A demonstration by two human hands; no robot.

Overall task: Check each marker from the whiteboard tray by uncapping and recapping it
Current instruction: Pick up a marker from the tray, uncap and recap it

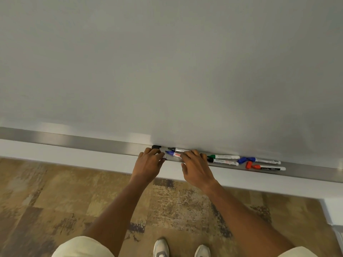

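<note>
Both hands are working at the tray point(92, 143) — the right hand point(194, 164) is lying over the barrel of the uncapped blue marker point(173, 154), probably pinning it, grip itself hidden. The left hand point(149, 162) is curling at its tip end, likely holding the cap, though that can't be confirmed. Other markers point(224, 158) are lying further right, some with loose caps — judging by that, checking is midway.

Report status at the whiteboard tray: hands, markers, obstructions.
Left hand and right hand both on the metal whiteboard tray, around the uncapped blue marker; grip unclear. Green-capped marker untouched. Nothing obstructing.
</note>
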